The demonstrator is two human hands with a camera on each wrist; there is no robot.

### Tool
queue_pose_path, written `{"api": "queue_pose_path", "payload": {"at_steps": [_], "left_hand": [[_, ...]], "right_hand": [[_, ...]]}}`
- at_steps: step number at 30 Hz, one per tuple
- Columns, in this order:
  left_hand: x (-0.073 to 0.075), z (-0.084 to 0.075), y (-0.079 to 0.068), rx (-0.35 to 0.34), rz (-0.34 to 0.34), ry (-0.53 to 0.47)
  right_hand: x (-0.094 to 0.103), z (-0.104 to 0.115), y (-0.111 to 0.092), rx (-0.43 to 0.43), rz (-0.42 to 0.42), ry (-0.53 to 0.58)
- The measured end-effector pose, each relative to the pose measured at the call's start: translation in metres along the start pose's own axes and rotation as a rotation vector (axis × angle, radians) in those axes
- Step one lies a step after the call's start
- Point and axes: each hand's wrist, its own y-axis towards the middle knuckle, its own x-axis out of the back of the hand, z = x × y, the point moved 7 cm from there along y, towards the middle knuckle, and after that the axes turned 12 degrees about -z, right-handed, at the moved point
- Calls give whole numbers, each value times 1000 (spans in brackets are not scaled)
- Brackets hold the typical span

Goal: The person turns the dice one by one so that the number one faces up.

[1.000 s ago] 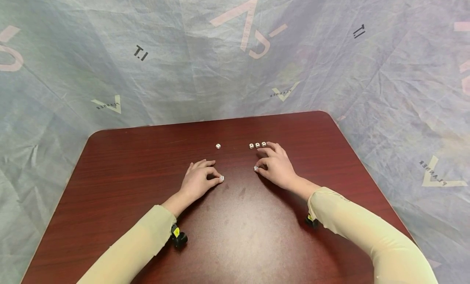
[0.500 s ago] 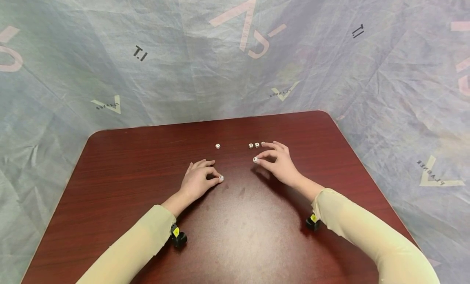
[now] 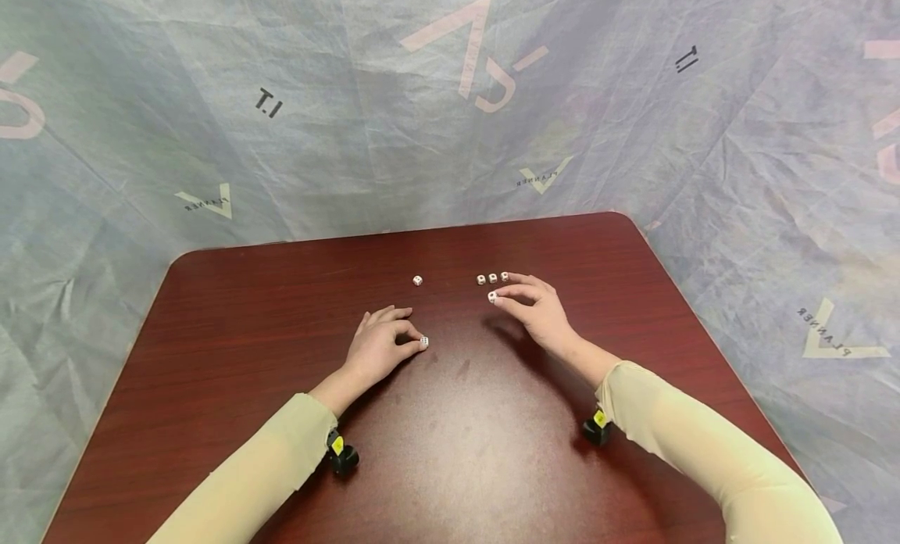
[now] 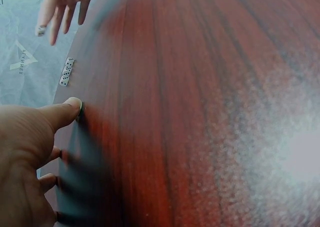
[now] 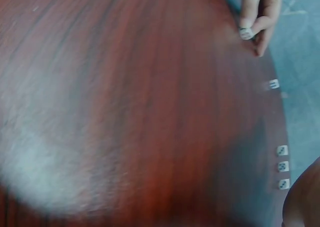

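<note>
My left hand [image 3: 380, 345] pinches a white die [image 3: 424, 342] between thumb and forefinger, low over the table; its other fingers are spread. In the left wrist view the thumb [image 4: 65, 112] hides most of that die. Further right, my right hand [image 3: 540, 313] holds another die [image 3: 492, 297] at its fingertips, raised above the tabletop with a shadow below. Just beyond that die lies a row of three dice, with a left die [image 3: 481, 280], a middle die [image 3: 493, 278] and a right die [image 3: 505, 277]. A right-hand finger reaches close to the right die; contact is unclear.
A single die [image 3: 418, 280] lies left of the row, beyond my left hand. Everything rests on a dark red wooden table [image 3: 450, 450] with rounded far corners. Printed grey cloth [image 3: 366, 137] hangs behind and beside it. Black wrist cameras hang under both sleeves.
My right hand has lifted its die off the table and moved it away from me, towards the row. The die has turned in its fingers. My left hand stays put.
</note>
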Motion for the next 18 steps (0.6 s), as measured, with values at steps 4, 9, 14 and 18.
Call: {"api": "queue_pose_path", "payload": {"at_steps": [4,9,14,18], "left_hand": [[0,0,0,-1,0,2],[0,0,0,-5,-1,5],[-1,1,1,-8,-4,8],[-2,2,1,-10,-5,11]], "right_hand": [[-5,-13,-5,4,36,-96],[-10,-26,-10,1,63,-194],[-14,-31,-13,18,78,-274],[-16,-30,-14,34,78,-303]]}}
